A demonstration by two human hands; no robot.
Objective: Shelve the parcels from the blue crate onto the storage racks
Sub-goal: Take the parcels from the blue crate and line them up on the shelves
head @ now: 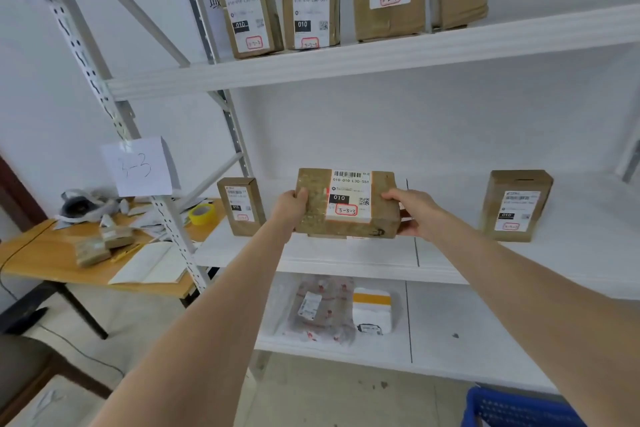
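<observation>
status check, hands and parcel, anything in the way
Left hand, right hand both grip the 3-3-3 parcel at its ends. Parcel at middle shelf front. Left box, right box stand apart, gap looks free.

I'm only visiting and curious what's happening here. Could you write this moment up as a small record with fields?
activity: a person shelving a parcel
held item: brown parcel, label marked 3-3-3
left hand: grips its left end
right hand: grips its right end
where: at the middle shelf, between a small box and a bigger box
set down yet: cannot tell
paper sign: reads 3-3
blue crate: bottom right of view
</observation>
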